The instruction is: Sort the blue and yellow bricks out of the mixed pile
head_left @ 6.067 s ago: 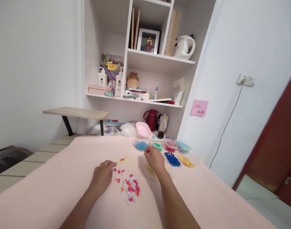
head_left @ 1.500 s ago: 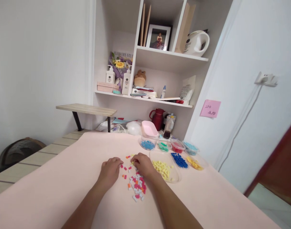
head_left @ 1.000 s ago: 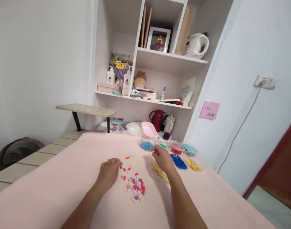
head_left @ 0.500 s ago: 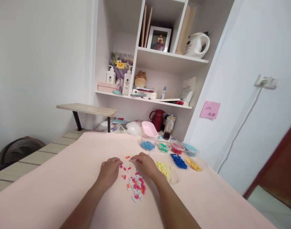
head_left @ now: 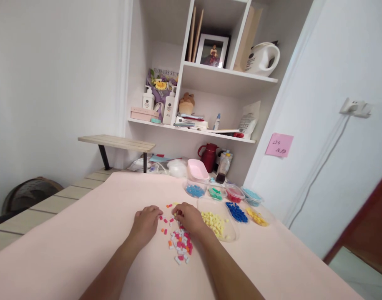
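A loose pile of small pink, white and orange pieces (head_left: 180, 244) lies on the pale pink table cover (head_left: 84, 233). My left hand (head_left: 146, 223) rests on the cover just left of the pile, its fingers curled down. My right hand (head_left: 188, 217) sits at the pile's far edge with its fingertips pinched together on a small yellowish piece. A clear tray of yellow pieces (head_left: 216, 223) stands just right of that hand.
Beyond the tray stand small clear tubs of light blue (head_left: 194, 191), green (head_left: 215, 193), red (head_left: 234, 194), dark blue (head_left: 236, 211) and yellow-orange (head_left: 255, 216) pieces. A pink dish (head_left: 197, 170), a red jug (head_left: 208, 155) and a white shelf unit (head_left: 206, 83) stand behind.
My right hand went to the yellow tray, then came back left to the far edge of the pile, where its fingertips have now closed. My left hand stayed put.
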`<state>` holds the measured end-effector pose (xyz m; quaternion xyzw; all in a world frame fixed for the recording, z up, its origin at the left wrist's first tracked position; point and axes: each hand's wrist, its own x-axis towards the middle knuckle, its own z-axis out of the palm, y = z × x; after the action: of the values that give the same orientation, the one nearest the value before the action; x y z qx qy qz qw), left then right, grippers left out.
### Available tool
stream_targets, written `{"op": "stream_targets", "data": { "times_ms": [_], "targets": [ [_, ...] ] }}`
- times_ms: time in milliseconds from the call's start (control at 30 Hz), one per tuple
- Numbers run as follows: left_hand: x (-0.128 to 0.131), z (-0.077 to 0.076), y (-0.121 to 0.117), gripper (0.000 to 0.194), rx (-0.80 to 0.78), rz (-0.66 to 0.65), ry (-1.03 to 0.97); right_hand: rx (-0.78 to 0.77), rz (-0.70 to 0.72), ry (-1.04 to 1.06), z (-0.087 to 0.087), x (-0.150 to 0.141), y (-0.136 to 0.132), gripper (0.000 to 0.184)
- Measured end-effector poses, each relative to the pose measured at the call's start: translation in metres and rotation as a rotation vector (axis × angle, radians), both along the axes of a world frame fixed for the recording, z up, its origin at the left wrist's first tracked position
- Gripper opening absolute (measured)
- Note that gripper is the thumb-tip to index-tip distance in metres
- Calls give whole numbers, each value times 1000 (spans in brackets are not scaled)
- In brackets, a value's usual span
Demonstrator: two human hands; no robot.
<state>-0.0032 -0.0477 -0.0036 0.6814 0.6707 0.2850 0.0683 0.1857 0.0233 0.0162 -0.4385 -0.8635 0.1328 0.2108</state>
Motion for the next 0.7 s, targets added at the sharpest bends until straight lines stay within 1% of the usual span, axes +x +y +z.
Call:
{"op": "stream_targets", "data": {
  "times_ms": [133, 267, 400, 467, 533, 600, 633, 700],
  "targets": [
    [-1, -2, 1, 37, 4, -6, 4, -9, -22, 23, 4, 5, 1, 13],
    [-2, -5, 2, 38, 7, -4, 1, 20, -78, 73, 17, 26, 8, 8],
    [-2, -4, 1, 39, 1, 2, -2, 83, -220, 170, 28, 60, 15, 14],
    [-1, -3, 0, 39, -5, 4, 1, 123, -317, 160, 28, 72, 17, 19],
    [-1, -2, -1, 39, -4, 3, 4, 161, -387, 141, 27, 78, 17, 27],
    [-2, -2, -1, 38, 4, 5, 6, 197, -375, 172, 23, 74, 17, 37],
    [-2, -3, -1, 38, 9, 4, 7, 212, -331, 208, 21, 69, 17, 41],
    [-2, -3, 0, 38, 11, 2, 8, 219, -198, 286, 16, 55, 18, 47]
  ]
}}
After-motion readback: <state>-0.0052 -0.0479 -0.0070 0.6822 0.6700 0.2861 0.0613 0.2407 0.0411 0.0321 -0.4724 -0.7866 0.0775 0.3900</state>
